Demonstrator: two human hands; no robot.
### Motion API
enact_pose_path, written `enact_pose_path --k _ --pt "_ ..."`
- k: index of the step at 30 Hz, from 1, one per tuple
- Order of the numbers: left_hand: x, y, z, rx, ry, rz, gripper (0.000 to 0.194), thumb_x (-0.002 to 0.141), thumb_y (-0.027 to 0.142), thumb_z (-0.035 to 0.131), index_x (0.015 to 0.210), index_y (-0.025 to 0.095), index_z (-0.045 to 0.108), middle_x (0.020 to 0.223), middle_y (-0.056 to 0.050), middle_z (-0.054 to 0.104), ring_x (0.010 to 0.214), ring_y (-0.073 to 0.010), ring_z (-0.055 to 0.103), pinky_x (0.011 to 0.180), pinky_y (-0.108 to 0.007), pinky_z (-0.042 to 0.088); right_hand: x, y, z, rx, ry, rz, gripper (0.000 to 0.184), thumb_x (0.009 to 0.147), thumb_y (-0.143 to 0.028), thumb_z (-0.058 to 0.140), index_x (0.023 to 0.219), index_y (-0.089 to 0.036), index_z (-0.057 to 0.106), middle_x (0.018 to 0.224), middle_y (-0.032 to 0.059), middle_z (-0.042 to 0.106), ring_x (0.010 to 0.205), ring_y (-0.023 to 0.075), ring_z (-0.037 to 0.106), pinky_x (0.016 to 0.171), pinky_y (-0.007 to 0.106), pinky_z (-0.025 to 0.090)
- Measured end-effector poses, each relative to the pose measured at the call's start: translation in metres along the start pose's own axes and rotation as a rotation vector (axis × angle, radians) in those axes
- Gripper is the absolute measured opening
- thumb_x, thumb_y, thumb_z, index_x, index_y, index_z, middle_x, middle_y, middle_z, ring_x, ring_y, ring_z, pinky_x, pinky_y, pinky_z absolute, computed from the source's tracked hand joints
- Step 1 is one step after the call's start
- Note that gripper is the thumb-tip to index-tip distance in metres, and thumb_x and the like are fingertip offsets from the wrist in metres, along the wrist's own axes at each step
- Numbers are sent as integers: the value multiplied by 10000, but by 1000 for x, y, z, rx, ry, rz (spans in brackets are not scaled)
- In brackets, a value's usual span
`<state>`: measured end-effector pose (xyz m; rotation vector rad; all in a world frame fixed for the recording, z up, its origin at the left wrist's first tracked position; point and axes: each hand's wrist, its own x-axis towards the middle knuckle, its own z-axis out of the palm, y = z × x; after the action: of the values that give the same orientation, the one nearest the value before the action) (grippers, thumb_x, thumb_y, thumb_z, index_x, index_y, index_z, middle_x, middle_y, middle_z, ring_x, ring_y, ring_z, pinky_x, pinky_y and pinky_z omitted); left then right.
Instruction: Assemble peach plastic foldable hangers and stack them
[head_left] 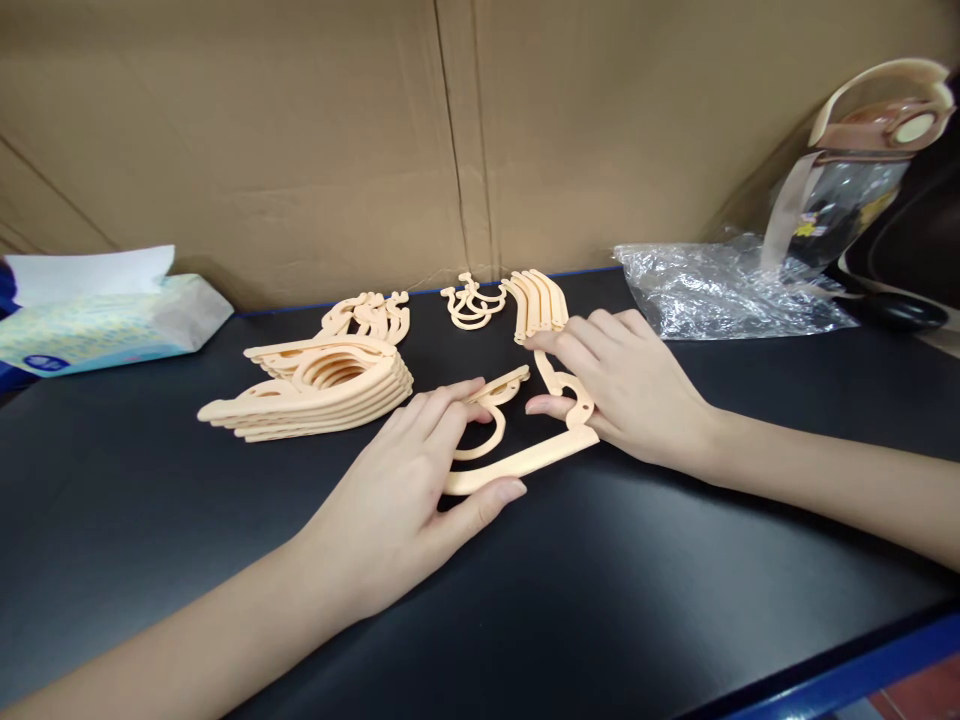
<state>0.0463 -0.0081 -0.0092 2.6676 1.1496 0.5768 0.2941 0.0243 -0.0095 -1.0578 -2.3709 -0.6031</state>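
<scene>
Two hands (pixel 405 485) on several hanger pieces (pixel 525 457)

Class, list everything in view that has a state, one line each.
Left hand: closed on hanger parts
Right hand: closed on hanger parts
Hanger parts: gripped in both hands
Hanger stack: piled, lying flat
Back-left hooks: heaped
Back-middle hooks: loosely clustered
Curved strips: lined side by side
Tissue pack: open, tissue sticking out
Plastic bag: crumpled
Bottle: handle raised
</scene>
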Motion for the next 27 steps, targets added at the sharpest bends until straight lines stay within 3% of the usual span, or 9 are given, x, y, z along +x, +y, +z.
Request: enact_pose_path --k 3,7,12,16,22,27 --pt "0 0 0 13 1 -2 542 992 610 430 1311 182 527 1450 -134 536 1336 -305 504 1085 -478 436 1 3 0 188 -40 -68 351 1058 -416 410 1115 -155 637 930 64 683 836 209 553 754 342 349" --pt "0 1 1 16 4 -12 563 983 619 446 1336 187 525 1460 -124 532 1344 -308 498 1095 -488 432 1 7 1 442 -121 -144 153 995 -260 561 1031 -171 681 950 63 656 889 203 554 807 329 400" --pt "1 1 1 -7 2 -23 571 954 617 516 1358 214 508 1456 -103 537 1313 -309 522 1081 -492 450 0 9 2 600 -122 -215 355 904 7 487 1125 -186 688 1061 62 683 943 192 561 831 334 441" --pt "3 1 1 -26 20 -39 598 909 627 588 1336 217 508 1440 -93 545 1307 -305 527 1082 -490 455 -1 10 -1 609 -106 -274 337 926 -5 490 1151 -178 672 1083 57 716 1002 187 587 865 338 457" --pt "4 2 -1 -101 25 -88 543 855 599 680 1207 228 496 1352 -94 597 1232 -288 593 1001 -460 525 0 12 -6 423 -70 -407 309 1054 -143 388 1193 -170 663 1132 57 739 1040 181 614 834 331 458" --pt "1 2 0 -100 35 -109 706 825 594 718 1337 213 415 1366 -115 599 1272 -297 579 1021 -461 526 1 9 -9 278 -37 -492 333 1067 -148 362 1188 -156 672 1104 52 751 1041 165 629 821 307 471"
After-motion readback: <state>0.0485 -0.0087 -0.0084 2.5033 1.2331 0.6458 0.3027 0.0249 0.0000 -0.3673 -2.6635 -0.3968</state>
